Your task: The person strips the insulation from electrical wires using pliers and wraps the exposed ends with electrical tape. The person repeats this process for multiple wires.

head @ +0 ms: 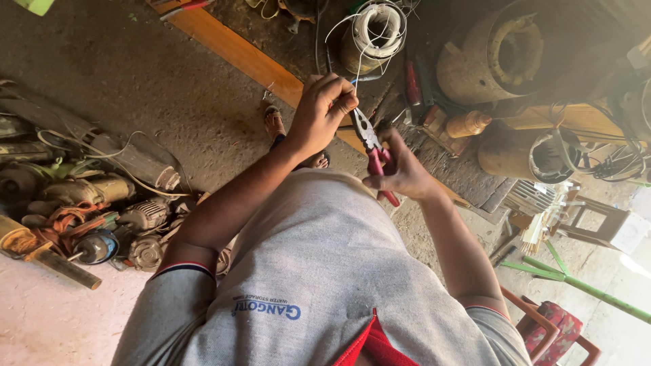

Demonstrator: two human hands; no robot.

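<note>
Pinching, left hand [320,114]: the fingers are closing together on a thin white wire [354,68] at the fingertips, apparently keeping it taut and within reach of the tool.
Gripping, right hand [401,171]: the fingers are wrapping shut around the handles of the red-handled steel pliers [373,150], just to the right of the left hand.
Pliers: the metal nose is pointing up and left toward the left fingertips, seemingly so that it meets the wire where it is being pinched; whether the nose is biting the wire cannot be told.
Wire: it is running from the left fingertips away to the far side, toward a squat drum wound with pale wire loops [375,30] on the floor.
Far ground: a long orange wooden plank [234,49] is lying aslant beyond the hands, and a sandalled foot [274,125] is resting beside it.
Right side: large rusty cylindrical motor housings [488,61] are lying near the drum, probably kept close as stock.
Left side: a heap of dusty small motors and cables [102,217] is sitting well apart from the hands.
Near right: a red-cushioned wooden chair [556,332] is standing beside the elbow.
</note>
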